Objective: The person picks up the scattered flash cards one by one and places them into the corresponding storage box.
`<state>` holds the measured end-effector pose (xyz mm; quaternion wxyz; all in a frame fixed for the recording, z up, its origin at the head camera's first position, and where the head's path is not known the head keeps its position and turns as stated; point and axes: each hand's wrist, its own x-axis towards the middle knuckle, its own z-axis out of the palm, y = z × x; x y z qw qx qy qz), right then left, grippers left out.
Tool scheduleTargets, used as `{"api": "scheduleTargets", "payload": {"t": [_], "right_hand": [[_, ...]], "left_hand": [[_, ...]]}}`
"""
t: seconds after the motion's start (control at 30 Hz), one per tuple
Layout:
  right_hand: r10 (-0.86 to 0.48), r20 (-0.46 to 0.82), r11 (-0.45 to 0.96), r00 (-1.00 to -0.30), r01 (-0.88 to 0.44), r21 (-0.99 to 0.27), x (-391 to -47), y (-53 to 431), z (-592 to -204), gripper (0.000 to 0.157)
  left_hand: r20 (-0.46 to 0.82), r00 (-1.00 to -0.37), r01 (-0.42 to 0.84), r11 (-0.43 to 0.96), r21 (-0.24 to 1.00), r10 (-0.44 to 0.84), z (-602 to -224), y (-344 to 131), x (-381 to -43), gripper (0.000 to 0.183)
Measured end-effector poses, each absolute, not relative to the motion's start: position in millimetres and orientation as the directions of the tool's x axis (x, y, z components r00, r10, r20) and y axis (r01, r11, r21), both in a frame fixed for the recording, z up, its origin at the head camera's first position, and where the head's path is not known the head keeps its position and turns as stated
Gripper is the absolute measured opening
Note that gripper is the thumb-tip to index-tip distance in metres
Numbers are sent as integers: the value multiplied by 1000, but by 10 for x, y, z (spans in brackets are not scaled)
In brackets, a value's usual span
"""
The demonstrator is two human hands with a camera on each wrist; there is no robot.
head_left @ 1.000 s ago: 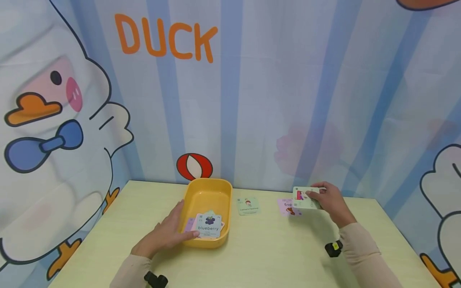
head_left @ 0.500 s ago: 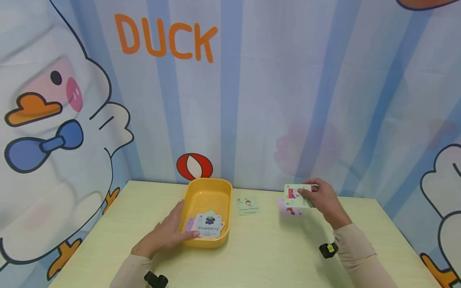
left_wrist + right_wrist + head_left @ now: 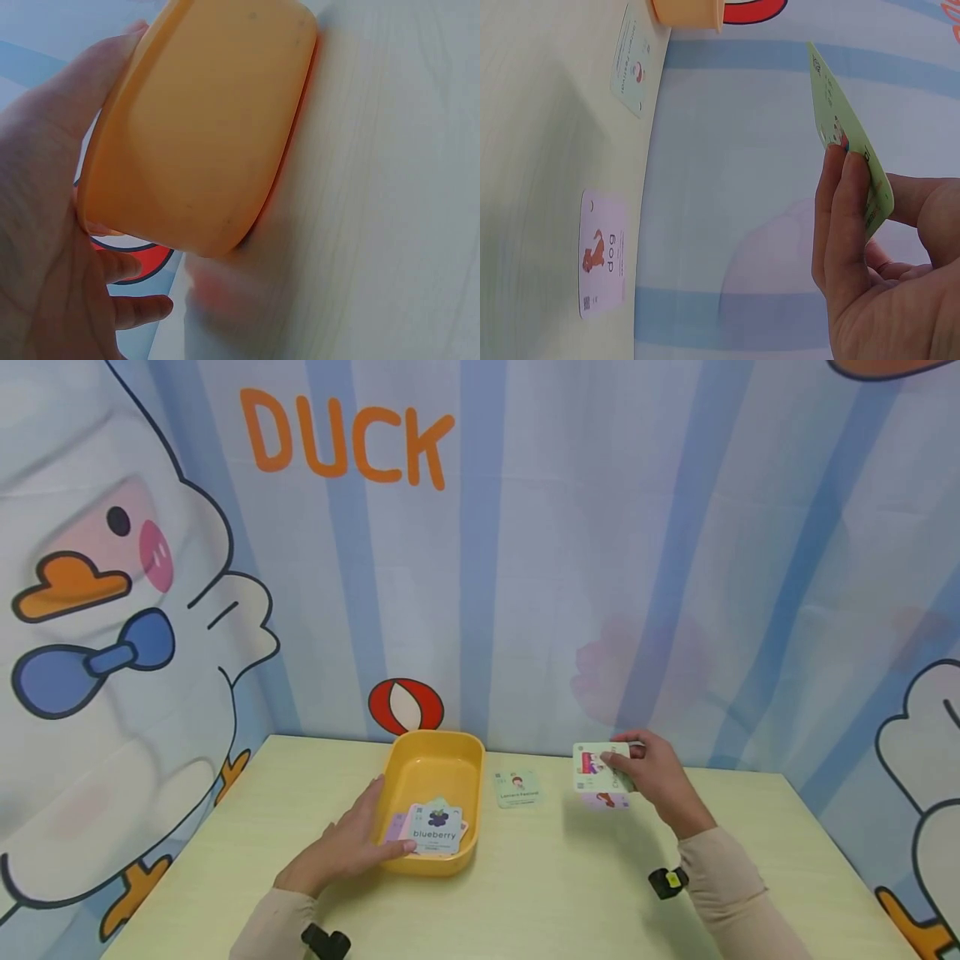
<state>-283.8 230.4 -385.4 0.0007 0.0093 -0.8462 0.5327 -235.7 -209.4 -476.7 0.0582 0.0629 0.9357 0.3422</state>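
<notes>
My right hand (image 3: 654,777) pinches a pale green picture card (image 3: 590,768) by its right end, thumb on the printed face and fingers behind. The card is raised above the table and in the head view covers much of a purple "dog" card (image 3: 604,255), which lies flat. My left hand (image 3: 348,843) holds the near left corner of a yellow plastic tray (image 3: 431,737), thumb over the rim, other fingers spread along the outer wall. Inside the tray lie several overlapping cards, a "blueberry" card (image 3: 437,828) on top. A green "Lantern Festival" card (image 3: 517,788) lies right of the tray.
The pale wooden table (image 3: 540,885) ends at the back against a blue and white striped cloth (image 3: 540,568) printed with ducks. Dark wrist cameras sit on both forearms.
My right hand has moved left with the green card, which now overlaps most of the purple dog card in the head view. The left hand and tray have stayed put.
</notes>
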Motion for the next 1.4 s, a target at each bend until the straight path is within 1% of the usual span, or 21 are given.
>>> {"api": "scheduleTargets", "payload": {"t": [0.43, 0.8, 1.4], "right_hand": [[-48, 29, 422, -998, -46, -905, -2813, 2097, -3883, 43], [-67, 28, 373, -997, -51, -926, -2823, 1942, -3904, 38], [-115, 36, 298, -993, -69, -952, -2790, 1621, -3941, 37]], "left_hand": [[-65, -985, 80, 756, 650, 160, -4747, -2091, -2350, 126], [-63, -985, 80, 753, 654, 159, -4723, -2075, -2340, 126], [-61, -984, 88, 757, 647, 166, -4733, -2081, -2356, 125]]}}
